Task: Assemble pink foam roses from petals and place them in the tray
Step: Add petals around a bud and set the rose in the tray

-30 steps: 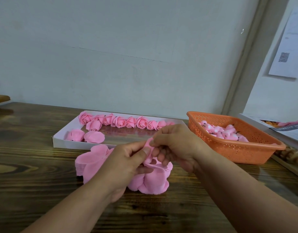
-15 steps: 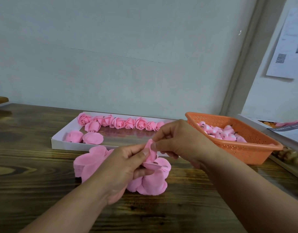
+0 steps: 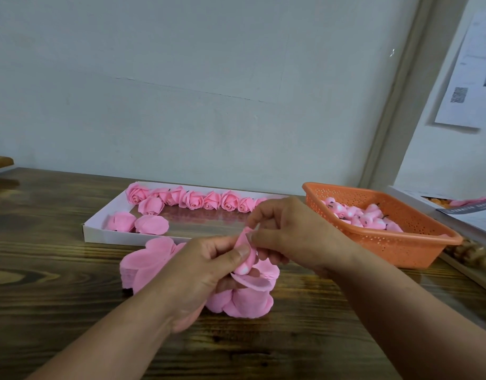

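1. Left hand (image 3: pixel 206 272): fingers curled, thumb pressed across a small pink foam bud (image 3: pixel 247 263), holding it above the table.
2. Right hand (image 3: pixel 288 231): thumb and forefinger pinch the upper edge of a petal (image 3: pixel 243 237) wrapped against the bud; the other fingers are curled loosely beneath.
3. A loose petal sheet (image 3: pixel 253 282) hangs just under the bud, touching the left fingers.
4. Directly below both hands, a stack of petal cut-outs (image 3: pixel 242 303) lies on the wooden table (image 3: pixel 71 311).
5. A second, thicker petal stack (image 3: pixel 145 259) sits just left of the left hand, partly hidden by it.
6. White tray (image 3: pixel 99 234): just beyond the stacks. A row of finished roses (image 3: pixel 192 200) runs along its far edge; three more roses (image 3: pixel 135 222) sit near its left end. The rest of the tray floor is shiny.
7. Orange perforated basket (image 3: pixel 395 242): to the right of the tray, apart from it, holding a heap of pink-and-white buds (image 3: pixel 360 215) with dark stubs.
8. Far right: papers (image 3: pixel 469 212) on a ledge and a printed sheet (image 3: pixel 467 78) on the wall; print is too small to read.
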Motion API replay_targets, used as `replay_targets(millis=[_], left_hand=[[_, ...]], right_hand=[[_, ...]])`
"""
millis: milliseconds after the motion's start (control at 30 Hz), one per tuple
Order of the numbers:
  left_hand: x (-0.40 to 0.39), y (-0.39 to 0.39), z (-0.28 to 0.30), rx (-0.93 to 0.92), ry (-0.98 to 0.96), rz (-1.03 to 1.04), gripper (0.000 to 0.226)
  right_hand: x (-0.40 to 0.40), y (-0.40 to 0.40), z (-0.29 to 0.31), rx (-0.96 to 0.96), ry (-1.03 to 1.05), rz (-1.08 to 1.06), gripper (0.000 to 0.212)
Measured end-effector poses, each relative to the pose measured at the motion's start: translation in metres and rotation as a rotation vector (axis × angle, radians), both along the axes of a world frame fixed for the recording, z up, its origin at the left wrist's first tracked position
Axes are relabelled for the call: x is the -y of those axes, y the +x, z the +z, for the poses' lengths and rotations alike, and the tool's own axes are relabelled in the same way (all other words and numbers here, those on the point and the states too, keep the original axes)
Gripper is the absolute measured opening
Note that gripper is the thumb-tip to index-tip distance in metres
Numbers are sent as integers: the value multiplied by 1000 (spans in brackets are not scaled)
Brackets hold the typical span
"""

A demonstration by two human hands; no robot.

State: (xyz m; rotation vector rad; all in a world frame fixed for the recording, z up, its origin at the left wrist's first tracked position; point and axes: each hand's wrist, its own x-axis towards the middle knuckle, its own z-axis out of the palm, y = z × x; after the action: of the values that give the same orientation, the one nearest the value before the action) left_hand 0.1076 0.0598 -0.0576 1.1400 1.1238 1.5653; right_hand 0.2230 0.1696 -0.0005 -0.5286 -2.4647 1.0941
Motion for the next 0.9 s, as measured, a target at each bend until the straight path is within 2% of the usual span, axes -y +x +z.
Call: replay_targets(millis=[100, 333, 433, 533, 633, 800, 900], left_hand=[[1, 0, 1, -47, -15, -39, 31], [-1, -3, -3, -12, -65, -42, 22], [-3, -5, -5, 42, -85, 54, 38], [-3, -3, -5, 18, -129, 144, 51], [-4, -3, -6, 34, -141, 156, 43], [-3, -7, -5, 241, -193, 81, 31], [-3, -8, -1, 376, -212, 45, 34]], right_hand=[[0, 3, 2, 26, 22, 82, 16], [0, 5, 1, 30, -15, 87, 11], [0, 5, 0, 3, -62, 68, 9], [0, 4, 0, 5, -72, 77, 5], [2, 3, 0, 4, -65, 55, 7], [4, 1, -3, 14, -62, 44, 10], [7, 1, -5, -25, -79, 25, 8]])
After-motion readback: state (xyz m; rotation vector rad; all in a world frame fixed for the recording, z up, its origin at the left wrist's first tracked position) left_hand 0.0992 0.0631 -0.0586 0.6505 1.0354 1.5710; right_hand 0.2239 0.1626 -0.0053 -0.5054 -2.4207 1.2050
